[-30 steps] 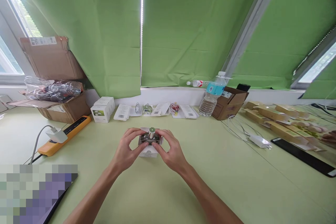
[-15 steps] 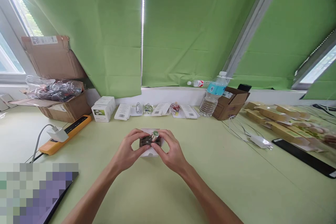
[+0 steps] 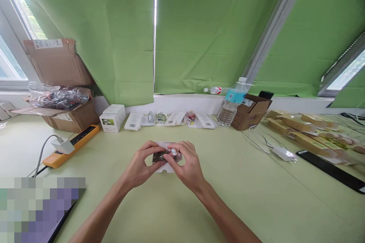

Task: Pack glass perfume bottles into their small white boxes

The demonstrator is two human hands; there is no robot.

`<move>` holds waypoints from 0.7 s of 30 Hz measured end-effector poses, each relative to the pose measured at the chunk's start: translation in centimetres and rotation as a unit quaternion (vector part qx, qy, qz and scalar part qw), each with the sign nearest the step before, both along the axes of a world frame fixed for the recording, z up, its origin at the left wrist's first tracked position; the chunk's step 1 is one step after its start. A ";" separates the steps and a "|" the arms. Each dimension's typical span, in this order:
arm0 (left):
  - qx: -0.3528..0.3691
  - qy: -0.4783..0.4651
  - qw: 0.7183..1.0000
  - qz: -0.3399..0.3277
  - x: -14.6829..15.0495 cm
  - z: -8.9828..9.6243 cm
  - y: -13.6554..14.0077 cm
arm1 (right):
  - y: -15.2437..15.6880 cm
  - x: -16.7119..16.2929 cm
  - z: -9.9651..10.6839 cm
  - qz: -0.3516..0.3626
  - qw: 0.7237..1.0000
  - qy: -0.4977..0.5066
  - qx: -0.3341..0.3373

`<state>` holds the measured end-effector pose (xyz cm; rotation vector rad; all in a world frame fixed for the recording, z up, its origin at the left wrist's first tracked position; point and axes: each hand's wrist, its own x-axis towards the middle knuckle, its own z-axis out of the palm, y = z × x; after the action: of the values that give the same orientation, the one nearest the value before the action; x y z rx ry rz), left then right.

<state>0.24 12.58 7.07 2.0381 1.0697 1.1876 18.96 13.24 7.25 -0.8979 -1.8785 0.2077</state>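
Note:
My left hand (image 3: pixel 140 164) pinches a small dark, shiny piece (image 3: pixel 160 155) by its left side, thumb below and fingers above. My right hand (image 3: pixel 185 161) closes thumb and fingers round a small silvery, round-ended piece (image 3: pixel 173 152) at the dark piece's right end. Whether the two pieces are joined I cannot tell, since fingers cover part of both. Directly beneath them is a small white box (image 3: pixel 165 169), largely hidden by the hands, its near edge showing a notch.
Along the back stand white boxes (image 3: pixel 112 118), cards with small glass ornaments (image 3: pixel 161 117), a large water bottle (image 3: pixel 227 112) and a brown carton (image 3: pixel 251 113). An orange power strip (image 3: pixel 72 146) and an open carton (image 3: pixel 72 119) lie left; a white charger (image 3: pixel 283 154) lies right.
The silvery piece has shifted slightly right and tipped, its round end now facing me more. My right hand has turned with it; the left has moved only a little.

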 end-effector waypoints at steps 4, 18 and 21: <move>0.007 -0.003 1.000 0.002 0.2 -0.1 0.0 | 0.0 0.2 0.2 0.013 1.000 -0.014 -0.015; 0.035 -0.009 0.999 -0.001 0.3 -0.8 0.2 | -0.1 0.5 0.3 0.006 0.998 -0.038 -0.040; 0.037 -0.005 0.999 0.000 0.4 -0.7 0.2 | 0.0 0.5 0.3 0.001 0.998 -0.044 -0.037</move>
<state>0.62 12.74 6.35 2.0853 1.0355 1.2536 19.47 13.21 7.56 -0.9693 -1.9629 0.2438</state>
